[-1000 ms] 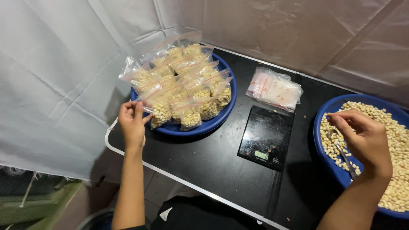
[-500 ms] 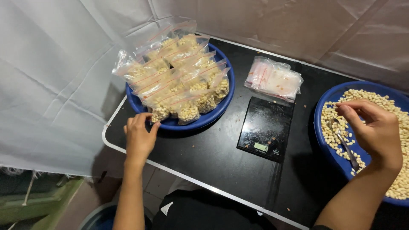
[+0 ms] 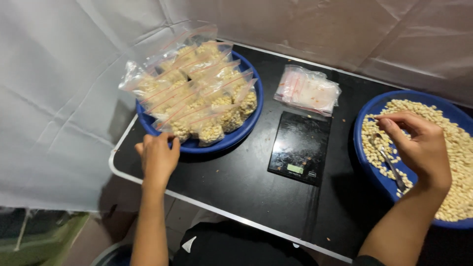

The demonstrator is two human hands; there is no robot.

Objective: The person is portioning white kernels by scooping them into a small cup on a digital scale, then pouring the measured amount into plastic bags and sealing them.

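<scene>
2 blue basins [image 3: 236, 135], 1 scale [image 3: 300, 148] (L hand [image 3: 158, 158] touching).

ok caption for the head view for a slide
Left hand at a blue bowl of bagged nuts; right hand over loose nuts.

I work at a makeshift home packing station: a black folding tabletop [image 3: 236, 189] hung round with white sheeting [image 3: 59, 74], a small digital scale [image 3: 299, 148], and bagged nuts [image 3: 197, 93].
</scene>
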